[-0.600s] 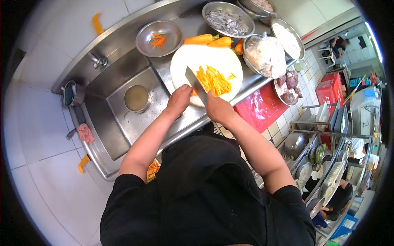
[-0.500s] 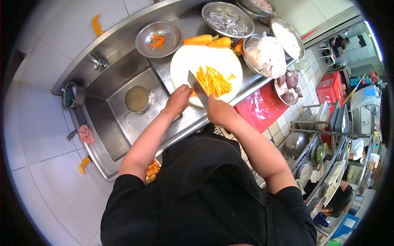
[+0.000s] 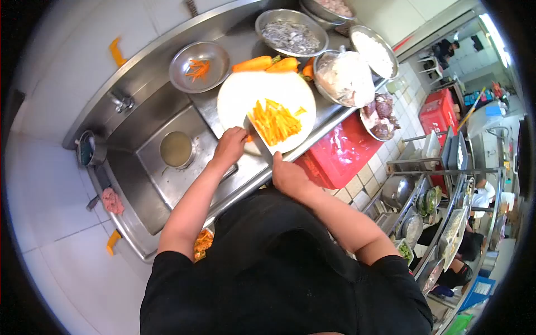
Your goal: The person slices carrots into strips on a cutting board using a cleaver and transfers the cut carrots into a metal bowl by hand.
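Observation:
A kitchen knife [image 3: 259, 136] is in my right hand [image 3: 290, 176], its blade slanting over the near left part of the round white cutting board [image 3: 231, 103]. My left hand [image 3: 230, 146] has its fingers bent at the board's left edge, beside the blade. A small orange bit of carrot [image 3: 249, 139] shows at those fingertips, mostly hidden. To the right of the blade lies a pile of cut carrot strips [image 3: 277, 121]. Peeled carrots [image 3: 252, 64] rest behind the board. A metal bowl [image 3: 180, 66] at the back left holds a few more strips.
Left of the board is a steel sink [image 3: 131, 162] with a round container [image 3: 176, 149] of cloudy liquid. Bowls of grey strips [image 3: 290, 38], bagged pale food [image 3: 345, 78] and dark red pieces [image 3: 384, 106] stand behind and right. A red crate [image 3: 340, 151] sits below the counter edge.
The whole view has shifted slightly, with the counter lower and further left. The knife and both hands stay close together at the board's left side, the blade still beside the strips.

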Tool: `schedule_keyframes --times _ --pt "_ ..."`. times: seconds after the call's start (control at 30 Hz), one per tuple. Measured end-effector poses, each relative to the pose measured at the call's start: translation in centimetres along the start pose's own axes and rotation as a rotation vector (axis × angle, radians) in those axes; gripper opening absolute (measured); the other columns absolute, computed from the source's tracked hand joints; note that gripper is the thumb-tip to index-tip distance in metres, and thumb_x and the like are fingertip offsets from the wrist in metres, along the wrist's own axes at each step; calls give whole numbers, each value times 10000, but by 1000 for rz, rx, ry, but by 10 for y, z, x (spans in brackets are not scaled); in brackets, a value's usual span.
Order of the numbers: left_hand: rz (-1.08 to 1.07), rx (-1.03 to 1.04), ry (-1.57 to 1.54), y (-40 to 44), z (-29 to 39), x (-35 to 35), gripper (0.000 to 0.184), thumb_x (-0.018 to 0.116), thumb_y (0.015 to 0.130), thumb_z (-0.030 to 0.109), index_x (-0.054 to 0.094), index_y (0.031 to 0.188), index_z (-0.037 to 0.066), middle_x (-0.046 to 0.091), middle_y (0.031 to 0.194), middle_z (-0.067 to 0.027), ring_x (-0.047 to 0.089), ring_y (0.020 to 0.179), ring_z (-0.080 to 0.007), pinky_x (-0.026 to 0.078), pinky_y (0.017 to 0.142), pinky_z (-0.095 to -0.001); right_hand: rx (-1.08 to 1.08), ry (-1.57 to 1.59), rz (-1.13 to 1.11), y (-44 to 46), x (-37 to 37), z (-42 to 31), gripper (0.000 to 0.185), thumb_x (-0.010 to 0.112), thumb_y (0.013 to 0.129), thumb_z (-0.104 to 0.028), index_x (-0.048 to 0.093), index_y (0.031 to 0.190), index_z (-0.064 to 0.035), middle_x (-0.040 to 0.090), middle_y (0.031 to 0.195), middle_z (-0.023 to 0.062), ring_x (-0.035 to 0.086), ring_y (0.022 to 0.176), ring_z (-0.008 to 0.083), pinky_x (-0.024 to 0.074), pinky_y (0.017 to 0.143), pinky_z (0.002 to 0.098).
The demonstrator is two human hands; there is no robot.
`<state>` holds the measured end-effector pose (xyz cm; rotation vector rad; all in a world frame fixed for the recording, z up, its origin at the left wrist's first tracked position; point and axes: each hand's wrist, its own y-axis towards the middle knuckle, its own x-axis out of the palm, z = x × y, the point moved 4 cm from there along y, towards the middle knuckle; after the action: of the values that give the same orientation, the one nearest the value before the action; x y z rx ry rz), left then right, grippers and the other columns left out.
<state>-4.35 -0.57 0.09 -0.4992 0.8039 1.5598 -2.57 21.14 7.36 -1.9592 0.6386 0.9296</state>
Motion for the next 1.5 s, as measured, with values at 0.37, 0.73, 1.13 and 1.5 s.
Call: schedule_keyframes --times 0.37,0.73,1.13,1.5 --pt "-40 29 24 4 1 0 114 685 929 52 726 1033 29 708 1038 -176 665 1043 -399 543 930 -486 15 111 60 0 -11 -7 241 500 980 -68 490 1198 34 735 961 347 743 915 521 572 809 620" --pt "-36 11 16 3 -2 4 100 711 924 59 708 1017 23 709 1059 -167 673 1052 -384 552 942 -475 -44 137 46 -2 -27 -16 256 513 978 -71 508 1201 56 741 985 330 745 932 505 577 812 599" --pt "9 78 32 -1 -5 4 67 697 916 37 708 979 15 692 1026 -183 658 1008 -407 543 897 -496 -11 143 17 1 -12 -9 229 494 1006 -78 495 1204 38 742 1018 328 751 984 489 579 860 585" --pt "19 141 29 0 0 2 96 708 911 52 700 1003 27 700 1038 -171 669 1004 -400 552 898 -490 -90 93 105 10 -8 -2 244 514 999 -104 489 1185 51 741 915 314 748 893 502 589 769 587"
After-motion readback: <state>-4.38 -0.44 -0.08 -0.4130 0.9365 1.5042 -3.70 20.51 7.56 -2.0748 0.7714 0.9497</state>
